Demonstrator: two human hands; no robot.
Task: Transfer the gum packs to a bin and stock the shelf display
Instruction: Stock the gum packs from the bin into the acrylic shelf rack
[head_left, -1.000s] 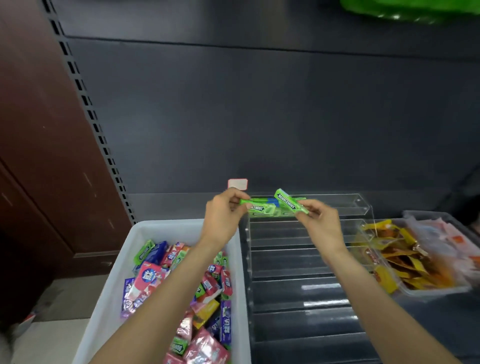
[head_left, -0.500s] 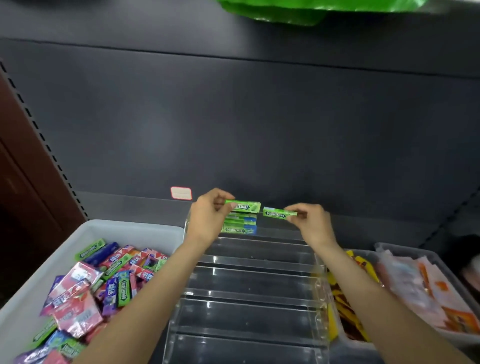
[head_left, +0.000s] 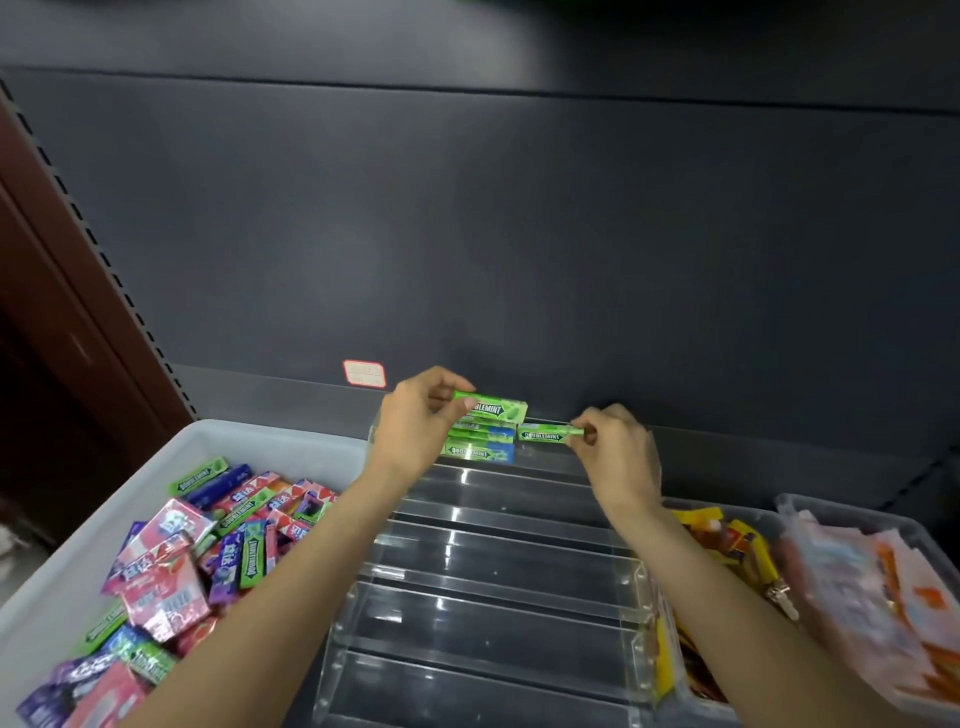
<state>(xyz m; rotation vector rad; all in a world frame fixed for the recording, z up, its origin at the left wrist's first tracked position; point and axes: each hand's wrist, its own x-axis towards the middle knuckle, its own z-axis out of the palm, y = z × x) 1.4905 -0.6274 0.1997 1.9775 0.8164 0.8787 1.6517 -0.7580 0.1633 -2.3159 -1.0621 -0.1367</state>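
A clear acrylic stepped display (head_left: 498, 566) stands on the dark shelf. At the left of its top tier lie two green gum packs (head_left: 480, 451). My left hand (head_left: 415, 421) pinches another green gum pack (head_left: 493, 410) just above them. My right hand (head_left: 615, 449) pinches a green gum pack (head_left: 545, 433) by its right end, level with the top tier and to the right of the lying packs. A white bin (head_left: 244, 441) at the left holds several mixed gum packs (head_left: 208, 545) in green, pink and purple.
To the right of the display, a clear tub (head_left: 727, 540) holds yellow and orange sachets. Further right, a grey tub (head_left: 857, 566) holds pale pink and orange packets. A red-edged price label (head_left: 364, 373) sticks to the shelf's back rail. The display's lower tiers hold nothing.
My right hand has lowered its pack toward the top tier, beside the lying packs. My left hand still holds its pack above them. The view has shifted slightly.
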